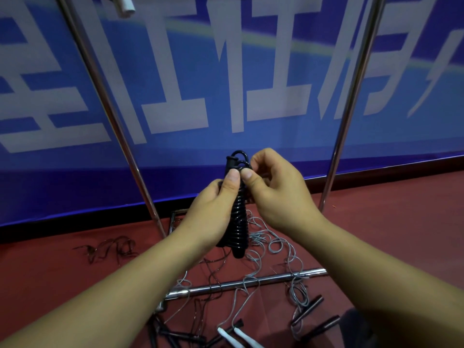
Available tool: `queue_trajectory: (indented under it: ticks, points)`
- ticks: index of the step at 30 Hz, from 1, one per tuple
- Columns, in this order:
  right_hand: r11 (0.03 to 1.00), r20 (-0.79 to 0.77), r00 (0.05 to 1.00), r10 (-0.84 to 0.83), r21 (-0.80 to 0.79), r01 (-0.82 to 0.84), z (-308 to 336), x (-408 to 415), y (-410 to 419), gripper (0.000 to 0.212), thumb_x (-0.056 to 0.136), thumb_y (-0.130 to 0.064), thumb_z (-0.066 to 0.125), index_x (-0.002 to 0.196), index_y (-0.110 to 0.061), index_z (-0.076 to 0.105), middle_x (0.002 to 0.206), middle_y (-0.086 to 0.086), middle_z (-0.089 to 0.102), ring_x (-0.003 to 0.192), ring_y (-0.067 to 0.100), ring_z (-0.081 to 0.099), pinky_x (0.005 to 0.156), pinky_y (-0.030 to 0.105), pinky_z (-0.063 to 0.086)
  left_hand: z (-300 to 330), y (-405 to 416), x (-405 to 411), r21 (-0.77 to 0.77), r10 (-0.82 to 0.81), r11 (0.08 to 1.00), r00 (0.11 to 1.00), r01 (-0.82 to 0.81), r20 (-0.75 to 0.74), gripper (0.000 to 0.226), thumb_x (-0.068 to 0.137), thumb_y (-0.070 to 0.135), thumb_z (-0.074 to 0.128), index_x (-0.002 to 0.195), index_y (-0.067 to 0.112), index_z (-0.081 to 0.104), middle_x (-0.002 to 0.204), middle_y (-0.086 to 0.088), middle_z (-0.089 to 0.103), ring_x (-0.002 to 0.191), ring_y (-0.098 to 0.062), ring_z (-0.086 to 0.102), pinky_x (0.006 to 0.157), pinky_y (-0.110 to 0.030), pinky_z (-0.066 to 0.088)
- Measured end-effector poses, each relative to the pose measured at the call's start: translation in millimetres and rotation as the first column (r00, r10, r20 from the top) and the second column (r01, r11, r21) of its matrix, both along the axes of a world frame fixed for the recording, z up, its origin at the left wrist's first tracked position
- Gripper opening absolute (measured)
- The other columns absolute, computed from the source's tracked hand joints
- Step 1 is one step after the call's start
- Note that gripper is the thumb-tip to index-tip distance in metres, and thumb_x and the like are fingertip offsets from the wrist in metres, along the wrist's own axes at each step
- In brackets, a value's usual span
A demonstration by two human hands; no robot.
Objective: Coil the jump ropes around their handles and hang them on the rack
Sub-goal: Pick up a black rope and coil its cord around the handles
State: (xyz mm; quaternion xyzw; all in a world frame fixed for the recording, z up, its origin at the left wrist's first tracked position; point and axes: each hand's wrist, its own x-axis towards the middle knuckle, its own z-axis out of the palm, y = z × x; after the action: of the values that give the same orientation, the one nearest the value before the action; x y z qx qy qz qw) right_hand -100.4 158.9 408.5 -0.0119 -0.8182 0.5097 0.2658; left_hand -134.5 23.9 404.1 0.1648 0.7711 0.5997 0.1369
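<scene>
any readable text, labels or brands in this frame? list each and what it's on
Blue banner: large white characters, cropped at the frame edges and blurred, so not legible as text; one looks like "工".
Coiled black jump rope, floor handles, rack poles: no markings visible.

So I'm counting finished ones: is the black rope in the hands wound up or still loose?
Nearly wound: the black rope wraps its handles in tight turns; the right hand pinches the last loop at the top.
</scene>
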Motion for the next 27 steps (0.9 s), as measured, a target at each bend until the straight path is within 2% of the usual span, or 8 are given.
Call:
queue_trajectory:
  ticks: [3, 6, 10, 14, 17, 19, 23, 27]
  points:
    - [1.000, -0.003, 1.000, -0.021, 0.010, 0.022, 1.3, 0.4, 0.5, 0.018, 0.093, -0.021, 0.064, 0.081, -0.020, 0.051, 0.065, -0.005, 0.052, 0.052, 0.006, 0.039, 0.052, 0.020, 0.036, 0.7, -1.6, 0.9, 0.023, -0.009, 1.000, 1.000, 0.008, 0.030, 0.062, 0.084, 0.077, 0.038, 0.113, 0.033, 0.069, 0.111, 0.006, 0.074, 0.108, -0.016, 0.069, 0.101, -0.052, 0.050]
    - [0.995, -0.033, 0.996, -0.087, -0.041, 0.086, 2.6, 1.1, 0.5, 0.021, 0.089, -0.021, 0.070, 0.076, -0.019, 0.055, 0.062, -0.007, 0.055, 0.054, 0.004, 0.045, 0.053, 0.014, 0.036, 3.4, 0.0, 1.3, 0.021, 0.032, 0.999, 0.999, -0.031, -0.016, 0.065, 0.080, 0.076, 0.041, 0.109, 0.026, 0.069, 0.107, -0.004, 0.074, 0.105, -0.025, 0.069, 0.098, -0.057, 0.051]
    - [0.990, -0.076, 0.990, -0.119, -0.079, 0.113, -0.4, 4.9, -3.7, 0.020, 0.089, -0.022, 0.072, 0.073, -0.020, 0.059, 0.067, -0.001, 0.065, 0.063, 0.012, 0.058, 0.057, 0.020, 0.044, 4.2, 2.3, 2.2, -0.004, 0.084, 0.996, 0.993, -0.085, -0.081, 0.065, 0.078, 0.077, 0.040, 0.104, 0.024, 0.069, 0.100, -0.006, 0.074, 0.099, -0.025, 0.069, 0.093, -0.057, 0.052]
    - [0.998, -0.088, 0.996, -0.027, -0.056, 0.022, -3.7, 9.5, -5.9, 0.012, 0.092, -0.016, 0.068, 0.082, -0.022, 0.067, 0.073, -0.011, 0.068, 0.072, 0.006, 0.063, 0.068, 0.022, 0.050, 2.7, -1.0, -0.3, -0.011, 0.117, 0.993, 0.987, -0.119, -0.111, 0.071, 0.080, 0.084, 0.039, 0.099, 0.022, 0.070, 0.097, -0.012, 0.072, 0.090, -0.025, 0.069, 0.090, -0.056, 0.052]
    - [0.996, -0.086, 0.996, 0.029, -0.076, -0.036, -3.2, 8.4, -1.5, 0.015, 0.094, -0.013, 0.064, 0.085, -0.024, 0.068, 0.074, -0.008, 0.069, 0.073, 0.009, 0.065, 0.073, 0.031, 0.054, 2.4, -2.9, -2.7, -0.005, 0.126, 0.992, 0.985, -0.127, -0.118, 0.084, 0.071, 0.091, 0.040, 0.098, 0.017, 0.070, 0.097, -0.017, 0.071, 0.082, -0.029, 0.066, 0.089, -0.059, 0.050]
    - [0.982, -0.113, 0.992, 0.056, -0.170, -0.075, -0.8, 7.6, 1.1, 0.018, 0.096, -0.009, 0.061, 0.086, -0.023, 0.066, 0.075, -0.004, 0.070, 0.074, 0.013, 0.068, 0.075, 0.033, 0.056, 2.7, -2.7, -1.7, -0.007, 0.107, 0.994, 0.988, -0.108, -0.110, 0.087, 0.068, 0.091, 0.042, 0.100, 0.016, 0.071, 0.099, -0.015, 0.072, 0.092, -0.035, 0.068, 0.090, -0.059, 0.051]
    - [0.897, -0.093, 0.990, 0.106, -0.421, -0.136, 2.5, 6.5, 2.1, 0.016, 0.097, -0.005, 0.059, 0.094, -0.020, 0.064, 0.072, 0.003, 0.070, 0.068, 0.014, 0.068, 0.068, 0.023, 0.055, 0.5, -1.5, -0.6, -0.011, 0.082, 0.996, 0.992, -0.083, -0.092, 0.081, 0.071, 0.087, 0.046, 0.100, 0.016, 0.073, 0.103, -0.012, 0.074, 0.100, -0.031, 0.069, 0.095, -0.056, 0.051]
    - [0.876, -0.032, 0.984, 0.176, -0.452, -0.171, -0.1, 4.6, 0.7, 0.012, 0.098, -0.007, 0.058, 0.101, -0.011, 0.069, 0.080, 0.003, 0.071, 0.069, 0.012, 0.064, 0.065, 0.024, 0.054, -1.4, -1.5, -1.4, -0.006, 0.092, 0.996, 0.992, -0.093, -0.085, 0.071, 0.078, 0.083, 0.052, 0.098, 0.018, 0.074, 0.095, -0.006, 0.076, 0.094, -0.026, 0.072, 0.093, -0.051, 0.055]
